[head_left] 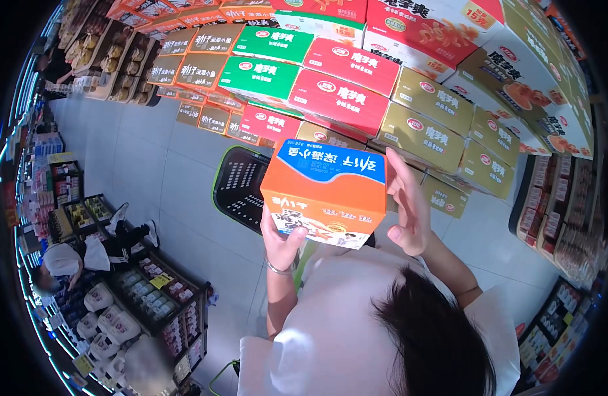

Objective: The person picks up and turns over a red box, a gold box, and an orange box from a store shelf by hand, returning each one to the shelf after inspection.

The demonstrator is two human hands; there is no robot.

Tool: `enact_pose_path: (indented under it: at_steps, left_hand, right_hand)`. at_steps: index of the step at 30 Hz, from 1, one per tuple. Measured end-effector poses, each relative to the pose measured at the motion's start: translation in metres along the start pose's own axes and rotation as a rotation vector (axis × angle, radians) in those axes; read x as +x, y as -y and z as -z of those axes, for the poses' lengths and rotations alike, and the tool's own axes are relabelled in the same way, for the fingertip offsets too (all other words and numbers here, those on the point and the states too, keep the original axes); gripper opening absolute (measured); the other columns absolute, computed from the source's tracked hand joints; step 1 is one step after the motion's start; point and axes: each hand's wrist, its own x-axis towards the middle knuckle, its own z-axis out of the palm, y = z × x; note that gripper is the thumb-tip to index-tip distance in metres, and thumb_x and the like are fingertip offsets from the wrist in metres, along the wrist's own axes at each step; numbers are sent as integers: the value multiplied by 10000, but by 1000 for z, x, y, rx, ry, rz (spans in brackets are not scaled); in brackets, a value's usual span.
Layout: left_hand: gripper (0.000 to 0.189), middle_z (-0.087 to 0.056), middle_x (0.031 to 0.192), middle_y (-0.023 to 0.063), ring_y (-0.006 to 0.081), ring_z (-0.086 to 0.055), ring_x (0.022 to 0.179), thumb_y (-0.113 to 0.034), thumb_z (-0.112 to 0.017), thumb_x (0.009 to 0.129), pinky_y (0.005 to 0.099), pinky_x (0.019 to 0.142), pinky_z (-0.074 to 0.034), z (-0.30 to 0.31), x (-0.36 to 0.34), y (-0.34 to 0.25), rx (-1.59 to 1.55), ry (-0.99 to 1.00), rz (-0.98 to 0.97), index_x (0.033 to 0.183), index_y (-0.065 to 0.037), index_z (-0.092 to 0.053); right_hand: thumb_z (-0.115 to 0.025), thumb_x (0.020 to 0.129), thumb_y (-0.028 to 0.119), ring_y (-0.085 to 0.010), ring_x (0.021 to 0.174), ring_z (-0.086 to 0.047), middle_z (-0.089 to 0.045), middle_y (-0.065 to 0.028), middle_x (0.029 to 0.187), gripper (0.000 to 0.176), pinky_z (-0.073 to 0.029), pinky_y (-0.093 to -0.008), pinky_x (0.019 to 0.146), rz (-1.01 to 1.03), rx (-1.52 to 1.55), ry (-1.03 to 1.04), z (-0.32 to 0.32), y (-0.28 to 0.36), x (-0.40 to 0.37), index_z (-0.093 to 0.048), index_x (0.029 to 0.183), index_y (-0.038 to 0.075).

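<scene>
Orange box [323, 191] lies in the left grip [282, 244].

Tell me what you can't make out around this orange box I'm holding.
All in the head view:
- Left hand: some fingers hidden behind the orange box.
- Right hand: whether its fingertips touch the box; the angle leaves it unclear.
- Box contents: hidden by its closed walls.
- Black basket: right part hidden by the box.
- Yellow tag on the left display: writing too small.
</scene>
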Motion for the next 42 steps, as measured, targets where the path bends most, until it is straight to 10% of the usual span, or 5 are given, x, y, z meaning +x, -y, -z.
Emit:
enact_pose_path:
  at_steps: [15, 21, 42]
  left_hand:
    - [569, -582, 1124, 77, 112, -549, 1002, -143, -627, 853, 258, 875, -446, -8, -6, -19, 171, -38, 151, 1332, 56, -394]
    - [524, -486, 1324, 206, 227, -482, 1186, -208, -447, 947, 344, 1009, -356, 0, -11, -29, 330, 148, 39, 1361, 103, -368]
    - [690, -491, 1278, 236, 266, -495, 1159, -344, -556, 880, 364, 984, -368, 1, -15, -60, 434, 196, 36, 1340, 139, -379]
  right_hand:
    - [-624, 845, 99, -213, 1197, -459, -400, -144, 1349, 771, -420, -392, 973, -262, 89, -150, -4, -8, -5, -179, 1467, 3]
    - [-598, 897, 151, -188, 1126, -480, -444, -120, 1238, 707, -406, -344, 969, -222, 179, -208, -4, -5, -4, -197, 1463, 14]
    - [-535, 954, 257, -119, 1097, -520, -459, -95, 1319, 617, -390, -281, 950, -297, 205, -168, -4, -8, -2, -258, 1443, 2]
